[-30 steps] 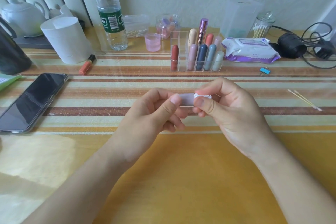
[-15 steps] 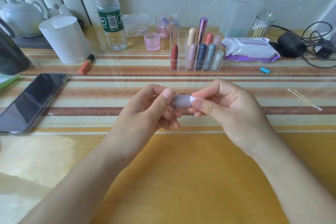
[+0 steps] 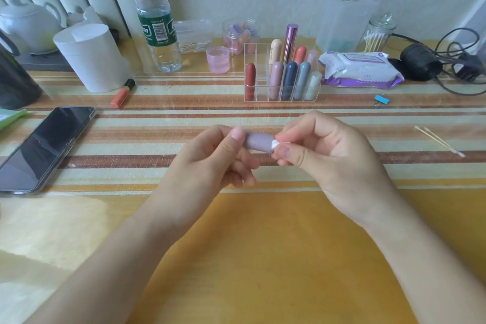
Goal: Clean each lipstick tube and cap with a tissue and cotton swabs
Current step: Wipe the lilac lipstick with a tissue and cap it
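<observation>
My left hand (image 3: 210, 158) grips a lilac lipstick tube (image 3: 257, 141) lying sideways above the striped cloth. A small white piece of tissue (image 3: 276, 143) is pinched in my right hand (image 3: 323, 155) and pressed against the tube's right end. Behind them a clear organiser (image 3: 281, 81) holds several upright lipsticks in red, mauve, navy, grey-blue and pale green. An orange lipstick (image 3: 122, 95) lies on the table at the left. Two cotton swabs (image 3: 439, 141) lie at the right.
A phone (image 3: 44, 147) lies at the left. A tissue roll (image 3: 92, 56), a water bottle (image 3: 155, 16), a pink cup (image 3: 218, 59), a wet-wipes pack (image 3: 357, 70), a swab jar (image 3: 377, 33), a blue clip (image 3: 381, 99) and black cables (image 3: 447, 60) stand along the back.
Both hands have shifted slightly while the tissue rubs the tube's right end. More of the lilac tube shows between my fingers now.
</observation>
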